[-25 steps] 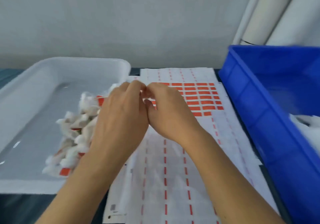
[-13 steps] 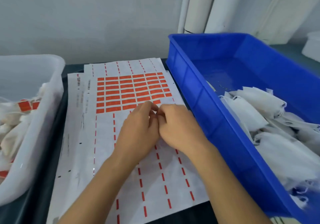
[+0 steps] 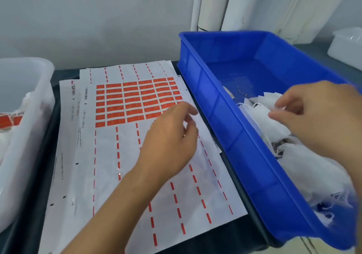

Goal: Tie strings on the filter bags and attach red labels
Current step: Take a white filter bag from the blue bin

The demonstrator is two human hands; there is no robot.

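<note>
A label sheet (image 3: 109, 155) lies in the middle of the table, with rows of red labels (image 3: 135, 100) on its upper half. My left hand (image 3: 170, 138) hovers over the sheet's right side, fingers loosely curled, holding nothing. My right hand (image 3: 321, 116) reaches into the blue bin (image 3: 231, 128) on the right and pinches a white filter bag (image 3: 262, 112) at the top of the pile of filter bags (image 3: 313, 171). Finished bags with red labels (image 3: 11, 120) sit in the white tray (image 3: 29, 132) at the left.
White rolls (image 3: 213, 4) lean against the wall behind the blue bin. A white container (image 3: 346, 47) stands at the far right. More label sheets lie under the top one. The dark table edge runs along the front.
My hands have parted. The right hand moved from the label sheet into the blue bin and took hold of a filter bag. The view swung right from the white tray.
</note>
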